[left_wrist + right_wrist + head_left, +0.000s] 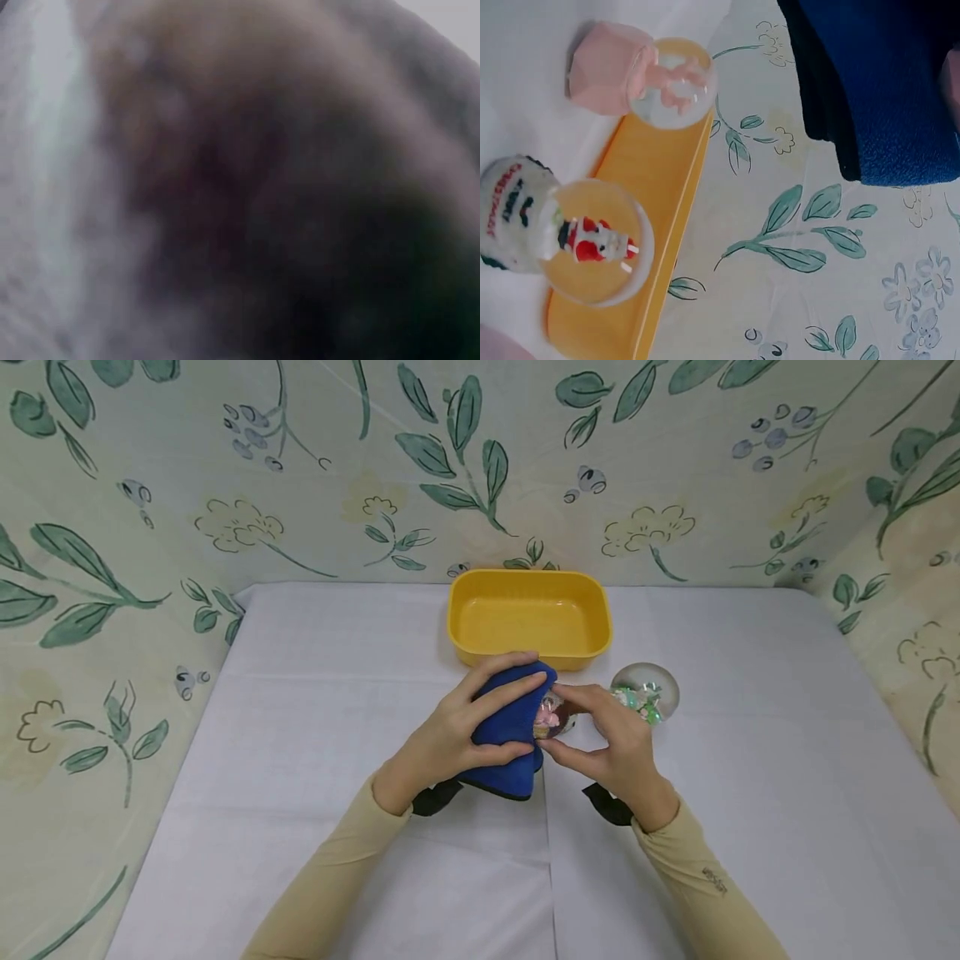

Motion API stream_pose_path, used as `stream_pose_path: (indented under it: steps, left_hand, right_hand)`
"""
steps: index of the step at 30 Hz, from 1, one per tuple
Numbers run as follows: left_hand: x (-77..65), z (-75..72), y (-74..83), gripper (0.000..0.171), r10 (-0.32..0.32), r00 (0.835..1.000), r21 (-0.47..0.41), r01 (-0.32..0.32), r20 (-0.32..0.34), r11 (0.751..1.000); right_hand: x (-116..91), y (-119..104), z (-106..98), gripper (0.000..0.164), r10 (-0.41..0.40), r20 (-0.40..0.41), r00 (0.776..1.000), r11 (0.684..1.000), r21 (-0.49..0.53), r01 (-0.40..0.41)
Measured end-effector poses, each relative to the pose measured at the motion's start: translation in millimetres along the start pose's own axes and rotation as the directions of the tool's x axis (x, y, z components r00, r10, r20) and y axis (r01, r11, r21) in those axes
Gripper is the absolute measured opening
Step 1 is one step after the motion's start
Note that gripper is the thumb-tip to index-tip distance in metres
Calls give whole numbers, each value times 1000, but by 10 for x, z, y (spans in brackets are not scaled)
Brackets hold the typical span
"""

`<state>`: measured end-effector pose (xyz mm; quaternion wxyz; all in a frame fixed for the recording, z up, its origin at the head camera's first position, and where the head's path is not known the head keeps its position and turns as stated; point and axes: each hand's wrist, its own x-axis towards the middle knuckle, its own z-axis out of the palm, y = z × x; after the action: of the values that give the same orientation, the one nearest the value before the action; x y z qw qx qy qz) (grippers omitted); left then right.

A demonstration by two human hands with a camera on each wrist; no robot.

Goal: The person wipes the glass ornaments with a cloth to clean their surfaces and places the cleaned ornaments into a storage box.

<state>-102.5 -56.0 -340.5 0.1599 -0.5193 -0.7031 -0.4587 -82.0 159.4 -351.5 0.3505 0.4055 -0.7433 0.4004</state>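
My left hand [487, 718] grips a blue cloth [513, 714] with dark edging, fingers spread over it and against a snow globe [549, 717]. Pink shows inside that globe; the cloth and fingers hide much of it. From the other side, the thumb and fingers of my right hand [611, 743] pinch the globe. In the right wrist view the cloth [900, 97] hangs at the upper right. The left wrist view is dark and blurred.
Behind the hands stands a yellow tub [528, 660]. A clear globe [660, 681] with green figures sits right of my right hand. The right wrist view shows a pink-based snow globe [611, 67] and a Santa snow globe [592, 240] by the tub. A white cloth [300, 710] covers the table.
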Motion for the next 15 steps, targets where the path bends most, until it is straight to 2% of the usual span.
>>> stream_pose_path:
  steps: [3, 5, 7, 9, 11, 12, 13, 14, 15]
  left_hand:
    - [1, 15, 15, 67, -2, 1000, 56, 0, 29, 998]
    - [1, 28, 22, 68, 1, 999, 95, -5, 42, 995]
    - [6, 41, 28, 68, 10, 999, 135, -16, 48, 991]
    - [9, 54, 33, 68, 16, 999, 160, -24, 51, 987]
    - [3, 66, 33, 68, 3, 999, 145, -9, 43, 989]
    - [-4, 72, 27, 68, -6, 999, 123, 2, 34, 992]
    - [-13, 77, 20, 68, -21, 1000, 95, 19, 20, 995]
    - [-21, 78, 11, 68, -35, 999, 57, 35, 1, 998]
    - [-29, 77, 0, 67, -51, 998, 15, 52, -23, 999]
  right_hand:
    - [-30, -17, 25, 54, 99, -37, 994, 994, 38, -98]
    - [-55, -39, 46, 56, 208, -50, 977, 973, 108, -202]
    - [-70, -80, 61, 46, 340, -49, 939, 926, 195, -325]
    - [-77, -126, 68, 32, 463, -31, 886, 854, 284, -436]
    - [-74, -172, 62, 23, 555, -1, 832, 784, 334, -523]
    - [-69, -190, 57, 22, 582, 15, 813, 761, 345, -550]
    - [-65, -200, 50, 23, 592, 33, 805, 752, 336, -567]
    - [-65, -197, 42, 24, 583, 49, 811, 760, 321, -566]
    - [-62, -192, 35, 28, 557, 58, 828, 783, 296, -547]
